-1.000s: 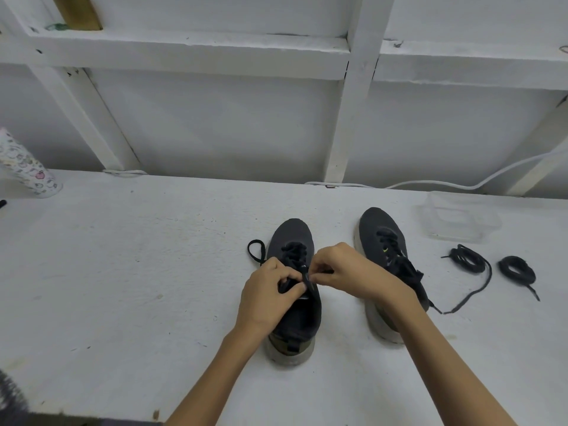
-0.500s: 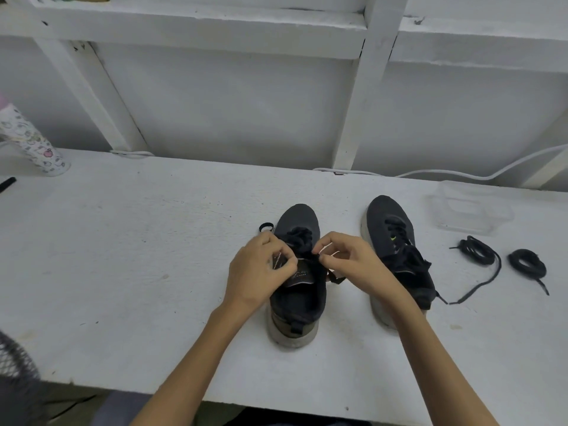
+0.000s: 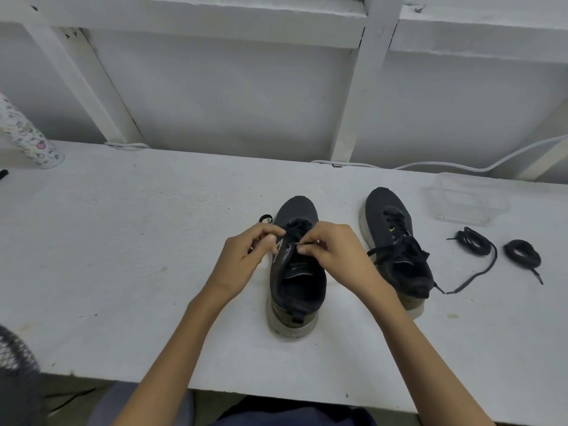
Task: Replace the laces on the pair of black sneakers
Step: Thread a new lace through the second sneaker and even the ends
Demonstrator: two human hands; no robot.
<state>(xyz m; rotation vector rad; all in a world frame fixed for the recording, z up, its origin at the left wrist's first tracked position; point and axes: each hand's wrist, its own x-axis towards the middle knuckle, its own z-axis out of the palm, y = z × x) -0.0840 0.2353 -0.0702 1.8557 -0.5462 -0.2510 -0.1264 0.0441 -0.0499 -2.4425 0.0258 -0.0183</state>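
Looks barely begun. Pinching the lace (image 3: 296,227) on the centre sneaker (image 3: 299,281) with curled fingers of left hand (image 3: 246,256) and right hand (image 3: 335,253). Leaving, right of that sneaker, the second sneaker (image 3: 399,250) laced and two coiled laces (image 3: 467,238) untouched.

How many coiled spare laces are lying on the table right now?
2. The first coil lies just right of the right-hand sneaker, its tail trailing toward the heel; the second coil lies farther right. Nothing appears to hide more.

Left hand (image 3: 242,259), right hand (image 3: 338,256), pinching lace (image 3: 297,228), sneaker (image 3: 302,284)
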